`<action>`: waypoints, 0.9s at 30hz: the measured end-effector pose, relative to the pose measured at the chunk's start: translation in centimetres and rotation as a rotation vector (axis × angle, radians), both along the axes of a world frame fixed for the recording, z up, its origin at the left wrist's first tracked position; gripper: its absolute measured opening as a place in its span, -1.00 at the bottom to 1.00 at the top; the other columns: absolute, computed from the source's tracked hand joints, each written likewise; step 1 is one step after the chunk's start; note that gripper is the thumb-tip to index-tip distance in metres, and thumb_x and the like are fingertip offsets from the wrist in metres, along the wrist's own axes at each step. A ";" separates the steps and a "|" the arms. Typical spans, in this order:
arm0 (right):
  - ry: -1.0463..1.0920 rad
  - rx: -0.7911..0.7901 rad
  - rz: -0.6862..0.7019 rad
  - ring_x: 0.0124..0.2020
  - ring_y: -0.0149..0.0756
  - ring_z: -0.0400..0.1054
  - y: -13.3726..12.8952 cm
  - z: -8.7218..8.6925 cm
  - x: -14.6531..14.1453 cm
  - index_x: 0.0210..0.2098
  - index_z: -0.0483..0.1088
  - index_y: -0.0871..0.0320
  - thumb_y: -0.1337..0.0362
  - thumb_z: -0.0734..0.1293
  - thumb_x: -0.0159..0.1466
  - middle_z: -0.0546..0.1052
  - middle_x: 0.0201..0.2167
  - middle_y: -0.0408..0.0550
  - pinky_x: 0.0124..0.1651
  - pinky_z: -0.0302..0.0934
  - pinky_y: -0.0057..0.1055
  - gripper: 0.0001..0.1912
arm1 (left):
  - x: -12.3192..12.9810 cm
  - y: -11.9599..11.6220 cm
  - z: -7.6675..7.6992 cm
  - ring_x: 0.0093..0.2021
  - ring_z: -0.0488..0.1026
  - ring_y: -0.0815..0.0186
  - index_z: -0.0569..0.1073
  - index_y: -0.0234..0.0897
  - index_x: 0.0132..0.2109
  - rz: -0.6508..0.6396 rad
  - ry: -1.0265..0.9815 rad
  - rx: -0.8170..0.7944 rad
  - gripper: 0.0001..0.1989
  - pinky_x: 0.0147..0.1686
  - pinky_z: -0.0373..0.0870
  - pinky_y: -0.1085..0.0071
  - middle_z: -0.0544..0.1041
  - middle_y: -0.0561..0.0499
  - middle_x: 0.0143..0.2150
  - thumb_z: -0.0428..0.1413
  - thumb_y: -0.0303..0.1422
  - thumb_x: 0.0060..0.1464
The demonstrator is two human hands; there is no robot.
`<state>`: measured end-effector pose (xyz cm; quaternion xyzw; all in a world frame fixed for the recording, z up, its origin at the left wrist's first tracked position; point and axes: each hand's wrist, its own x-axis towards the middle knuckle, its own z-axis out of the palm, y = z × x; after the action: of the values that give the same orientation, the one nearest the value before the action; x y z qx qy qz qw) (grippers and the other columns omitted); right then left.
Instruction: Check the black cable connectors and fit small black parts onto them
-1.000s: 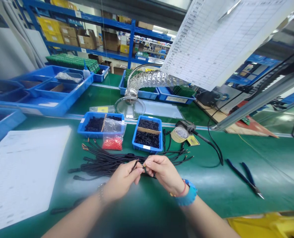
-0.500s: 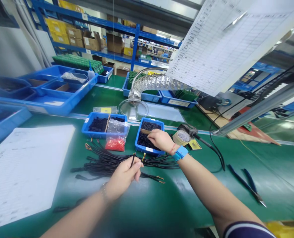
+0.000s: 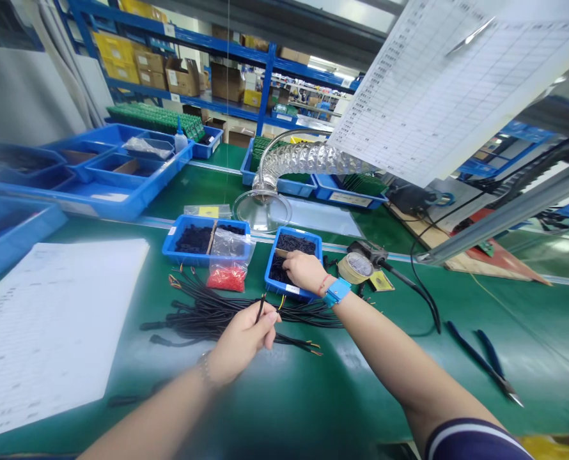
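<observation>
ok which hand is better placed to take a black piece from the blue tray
Right, probably: the right hand is over the black pieces in the blue tray, while the left hand is holding a black wire.

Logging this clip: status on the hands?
Left hand pinching one black cable. Right hand in blue tray of small black pieces. Cable bundle lies beneath, nothing blocking.

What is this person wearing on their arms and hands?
The left hand and right hand are bare. The left wrist has a metal bracelet; the right, a blue wristband and red cord. A dark white-striped sleeve covers the right upper arm.
</observation>
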<state>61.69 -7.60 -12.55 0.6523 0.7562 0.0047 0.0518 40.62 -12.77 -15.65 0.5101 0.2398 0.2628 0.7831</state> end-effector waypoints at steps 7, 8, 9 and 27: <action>0.334 0.035 -0.081 -0.34 -0.36 0.33 -0.3 1.1 1.9 -0.41 0.46 0.20 0.32 0.24 0.12 0.48 -0.40 -0.06 -0.20 0.18 -0.45 -0.84 | 0.1 0.1 0.3 -0.71 -0.08 0.57 0.23 -0.31 -0.35 0.034 -0.019 -0.108 -0.82 -0.70 -0.20 0.57 0.24 0.17 -0.68 -0.04 -0.25 0.04; 0.381 0.034 -0.100 -0.40 -0.38 0.33 -0.5 1.3 2.1 -0.42 0.45 0.21 0.30 0.24 0.12 0.48 -0.44 -0.08 -0.26 0.19 -0.46 -0.83 | 0.1 0.1 0.3 -0.71 -0.09 0.57 0.23 -0.31 -0.34 0.036 -0.027 -0.115 -0.82 -0.70 -0.20 0.56 0.25 0.16 -0.67 -0.04 -0.26 0.05; 0.414 0.034 -0.118 -0.46 -0.40 0.31 -0.7 1.5 2.2 -0.42 0.44 0.21 0.26 0.23 0.13 0.47 -0.49 -0.10 -0.34 0.20 -0.47 -0.81 | 0.1 0.2 0.3 -0.71 -0.08 0.57 0.23 -0.31 -0.33 0.038 -0.036 -0.119 -0.82 -0.71 -0.21 0.56 0.27 0.15 -0.66 -0.05 -0.26 0.05; 1.617 0.168 -0.304 -0.56 -0.48 0.25 -8.0 1.3 -6.4 -0.44 0.39 0.21 0.27 0.31 0.10 0.44 -0.54 -0.12 -0.45 0.14 -0.48 -0.89 | 0.3 0.3 -0.5 -0.68 0.03 0.58 0.27 -0.33 -0.43 0.121 -0.031 -0.040 -0.76 -0.69 -0.05 0.57 0.32 0.10 -0.53 -0.01 -0.22 0.04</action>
<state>55.32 -15.57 -11.20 0.5512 0.4608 -0.4167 -0.5570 40.90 -12.50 -16.16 0.4749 0.2634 0.3126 0.7793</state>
